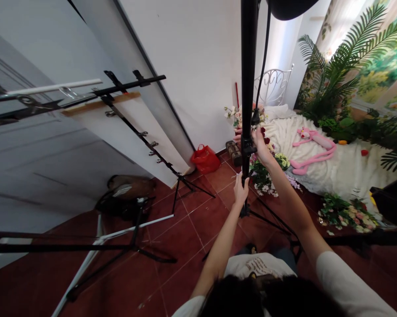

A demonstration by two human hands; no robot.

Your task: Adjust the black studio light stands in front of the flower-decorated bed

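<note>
A black light stand [248, 75] rises upright in front of me, with a black lamp head [292, 5] at the top edge and a cable hanging beside the pole. Low on the pole, my left hand [241, 189] is wrapped round it. Higher up, my right hand [258, 141] is at the pole's black clamp [249, 147], its fingers closed round the pole there and partly hidden behind it. The stand's legs [274, 220] spread over the red tiles below.
To the left, a black stand [139, 127] with clips holds white boards [142, 145]. A red bag [205, 158] lies by the wall. On the right are a bed with white cover [346, 171], a pink plush toy [320, 141], flowers [348, 215] and palm leaves [343, 61].
</note>
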